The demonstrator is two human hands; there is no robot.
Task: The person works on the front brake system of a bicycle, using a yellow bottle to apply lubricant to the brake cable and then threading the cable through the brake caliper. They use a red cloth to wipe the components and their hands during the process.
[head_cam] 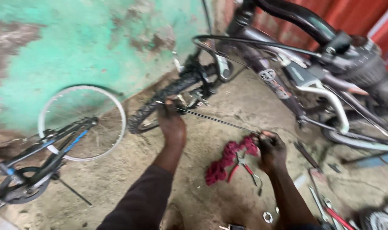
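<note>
Grip: left hand (172, 123) and right hand (270, 149) each pinch one end of a thin cable (215, 120), taut above dirt floor (117, 174). Red rag (228, 157), pliers (244, 168) beneath; peeling green wall (74, 42) behind bike (288, 76).

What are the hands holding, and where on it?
A thin cable: left hand pinches its end by the bike's brake, right hand grips the other end.

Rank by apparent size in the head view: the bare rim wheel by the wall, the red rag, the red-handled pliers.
1. Bare rim wheel, clearly largest.
2. Red rag.
3. Red-handled pliers, smallest. The wheel lies farther away, so its lead is safe.
</note>
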